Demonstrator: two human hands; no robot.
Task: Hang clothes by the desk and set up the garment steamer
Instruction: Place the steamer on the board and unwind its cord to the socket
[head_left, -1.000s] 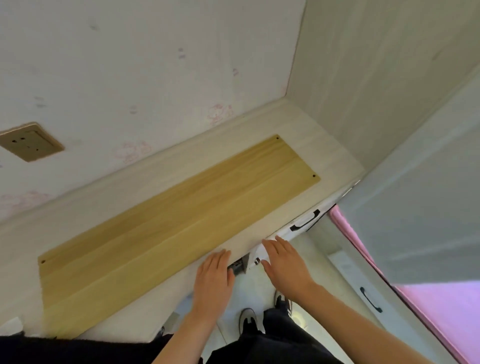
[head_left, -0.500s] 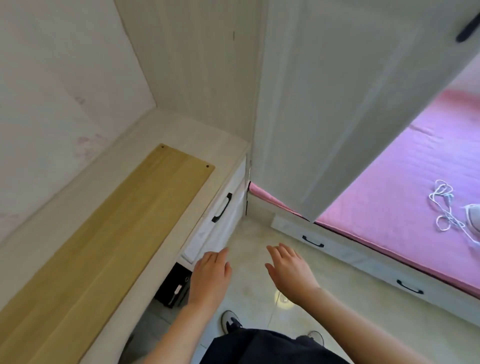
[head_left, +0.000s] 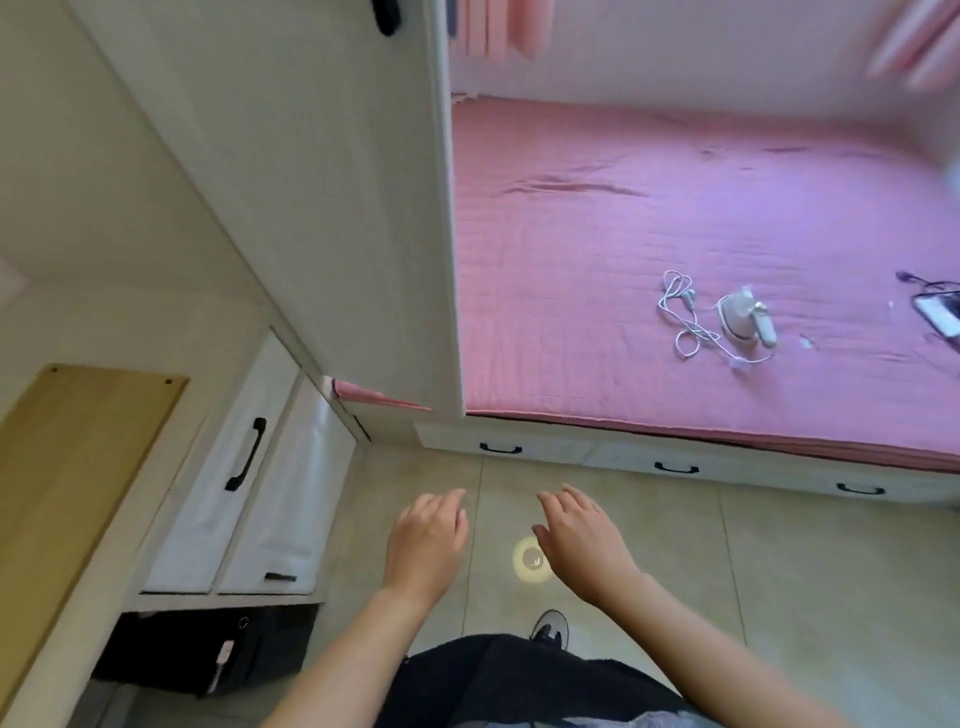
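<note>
- Two hands are in view, both held out palm down over the tiled floor (head_left: 779, 571), side by side and apart from each other.
- The left hand (head_left: 428, 540) has relaxed, lightly spread fingers and holds nothing.
- The right hand (head_left: 582, 543) is the same: fingers loose and a little fanned, nothing in them.
- One garment steamer (head_left: 745, 317) lies on the pink bed cover (head_left: 597, 218), well apart from both hands, toward the right half of the bed.
- The steamer rests on its side; its pale handle runs roughly from the far side of the bed toward the near edge, tilted a little to the right. Which end is the steam head is too small to tell.
- One white cord (head_left: 685, 312) lies in loose loops just to the left of the steamer and trails along the cover beneath it.
- One phone (head_left: 940, 314) with a dark cable sits at the right edge of the bed.
- Three black handles show on the drawers under the bed (head_left: 672, 467).
- One desk (head_left: 156, 332) stands at the left, bearing one yellow wooden board (head_left: 78, 447).
- Below the desk top is one long black handle (head_left: 247, 452) on a white front.
- One shoe (head_left: 550, 629) shows below the hands.
</note>
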